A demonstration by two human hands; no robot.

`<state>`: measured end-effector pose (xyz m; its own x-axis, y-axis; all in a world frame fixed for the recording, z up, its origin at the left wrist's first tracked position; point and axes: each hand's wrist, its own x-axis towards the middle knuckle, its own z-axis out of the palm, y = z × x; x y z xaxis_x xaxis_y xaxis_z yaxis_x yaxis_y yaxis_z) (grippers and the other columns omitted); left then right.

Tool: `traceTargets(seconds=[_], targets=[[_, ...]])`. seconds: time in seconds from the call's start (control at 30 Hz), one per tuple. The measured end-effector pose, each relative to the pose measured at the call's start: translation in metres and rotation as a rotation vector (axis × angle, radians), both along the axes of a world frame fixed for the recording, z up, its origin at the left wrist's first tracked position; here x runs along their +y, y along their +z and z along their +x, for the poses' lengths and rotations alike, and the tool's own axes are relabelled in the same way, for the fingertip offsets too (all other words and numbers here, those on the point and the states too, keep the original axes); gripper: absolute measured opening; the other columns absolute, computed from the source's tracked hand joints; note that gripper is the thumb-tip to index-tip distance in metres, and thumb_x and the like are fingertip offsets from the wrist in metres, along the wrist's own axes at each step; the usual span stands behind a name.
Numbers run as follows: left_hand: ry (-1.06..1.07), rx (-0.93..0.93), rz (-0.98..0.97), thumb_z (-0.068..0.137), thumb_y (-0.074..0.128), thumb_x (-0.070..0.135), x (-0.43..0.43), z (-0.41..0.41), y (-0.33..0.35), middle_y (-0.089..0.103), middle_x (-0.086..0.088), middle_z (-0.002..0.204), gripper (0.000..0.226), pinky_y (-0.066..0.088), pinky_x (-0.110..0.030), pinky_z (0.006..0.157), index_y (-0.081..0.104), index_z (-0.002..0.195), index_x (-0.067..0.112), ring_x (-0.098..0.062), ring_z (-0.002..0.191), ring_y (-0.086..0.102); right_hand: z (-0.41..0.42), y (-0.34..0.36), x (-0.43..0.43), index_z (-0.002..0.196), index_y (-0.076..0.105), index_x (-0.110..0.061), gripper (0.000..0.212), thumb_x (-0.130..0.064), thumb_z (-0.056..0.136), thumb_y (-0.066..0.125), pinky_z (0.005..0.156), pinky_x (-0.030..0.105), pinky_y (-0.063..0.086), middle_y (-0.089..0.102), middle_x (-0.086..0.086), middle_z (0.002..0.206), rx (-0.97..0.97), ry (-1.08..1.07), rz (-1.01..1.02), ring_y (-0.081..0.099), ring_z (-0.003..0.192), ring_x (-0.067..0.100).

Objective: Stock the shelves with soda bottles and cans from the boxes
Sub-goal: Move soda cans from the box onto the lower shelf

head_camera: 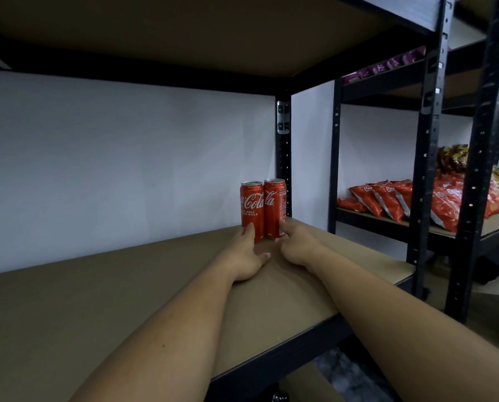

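Two red Coca-Cola cans stand upright side by side at the back right corner of the brown shelf board [103, 300], against the white wall. My left hand [247, 253] reaches in with straight fingers touching the base of the left can [252, 207], thumb spread to the right. My right hand [296, 246] lies on the shelf beside it, its fingertips against the lower right side of the right can [274, 206]. Neither can is lifted.
A black metal upright [283, 146] stands right behind the cans. Another shelf board hangs low overhead. The neighbouring rack on the right holds red snack bags [387, 198], yellow bags behind them and purple packs higher up.
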<state>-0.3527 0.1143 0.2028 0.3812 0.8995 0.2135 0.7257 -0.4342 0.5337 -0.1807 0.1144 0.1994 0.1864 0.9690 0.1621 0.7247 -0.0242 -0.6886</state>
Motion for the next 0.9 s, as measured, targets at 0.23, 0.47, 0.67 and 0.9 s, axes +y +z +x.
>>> traceTargets(seconds=[0.23,0.47,0.67,0.9], targets=[[0.026,0.105,-0.056,0.103,0.053,0.045,0.012,0.002,-0.002,-0.004,0.005,0.172,0.086,0.017,-0.039,0.127,-0.004,0.164,0.022,-0.025,0.158,0.01,-0.01,0.016,-0.012,0.159,0.03,-0.029,0.06,-0.023,0.103,0.05,0.115,0.038,0.039,0.048,0.006,0.153,-0.147,0.019,-0.053,0.047,0.138,0.027],[0.026,0.286,-0.033,0.106,0.039,0.052,0.02,0.0,0.0,-0.011,0.006,0.17,0.081,0.005,-0.047,0.128,-0.009,0.163,0.021,-0.019,0.158,0.001,-0.01,0.02,-0.008,0.163,0.017,-0.022,0.063,-0.024,0.107,0.046,0.116,0.033,0.031,0.037,0.01,0.161,-0.344,0.045,-0.092,0.038,0.145,0.029],[0.036,0.383,-0.036,0.106,0.032,0.057,0.029,0.0,0.001,-0.014,0.006,0.17,0.08,0.002,-0.054,0.126,-0.011,0.162,0.022,-0.019,0.158,-0.003,-0.01,0.018,-0.002,0.164,0.007,-0.024,0.066,-0.021,0.107,0.042,0.121,0.035,0.024,0.024,0.009,0.167,-0.354,0.068,-0.148,0.028,0.152,0.028],[0.05,0.448,-0.055,0.11,0.024,0.049,0.008,-0.002,0.006,-0.005,-0.002,0.172,0.07,0.003,-0.053,0.127,-0.004,0.163,0.014,-0.02,0.158,-0.002,-0.015,0.015,-0.022,0.161,0.025,-0.017,0.053,-0.031,0.11,0.036,0.12,0.038,0.026,0.035,0.012,0.162,-0.361,0.095,-0.16,0.034,0.148,0.03]])
